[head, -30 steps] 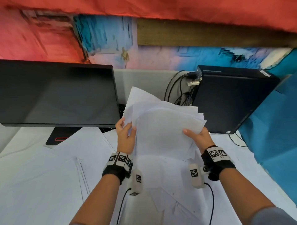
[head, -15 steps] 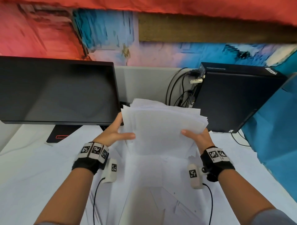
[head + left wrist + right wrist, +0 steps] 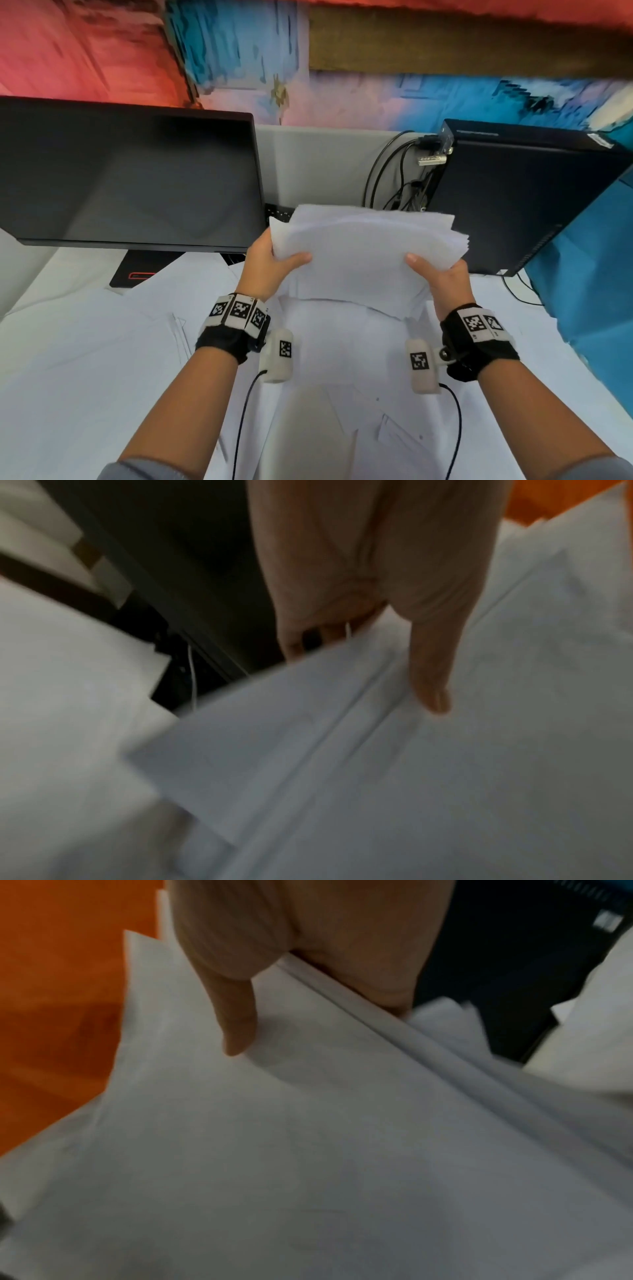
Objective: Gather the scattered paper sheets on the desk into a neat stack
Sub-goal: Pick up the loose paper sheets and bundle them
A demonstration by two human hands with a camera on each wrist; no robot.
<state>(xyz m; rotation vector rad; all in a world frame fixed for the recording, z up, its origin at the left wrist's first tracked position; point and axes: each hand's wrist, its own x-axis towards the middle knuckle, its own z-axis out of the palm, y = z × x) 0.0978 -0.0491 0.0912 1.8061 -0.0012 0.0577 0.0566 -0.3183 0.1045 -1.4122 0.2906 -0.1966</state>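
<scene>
At centre frame, the left hand [image 3: 270,265] and right hand [image 3: 442,279] each pinch, thumb on top, opposite edges of the uneven paper stack [image 3: 366,253] above the sheet-strewn desk [image 3: 85,359].

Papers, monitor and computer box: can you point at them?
papers [image 3: 370,253], head view, middle of the top sheet
monitor [image 3: 130,178], head view, middle of the dark screen
computer box [image 3: 513,198], head view, its black side panel

Two hands [image 3: 270,263] [image 3: 442,277], one held paper bundle [image 3: 366,253], one monitor [image 3: 126,178], one computer tower [image 3: 513,195].
</scene>
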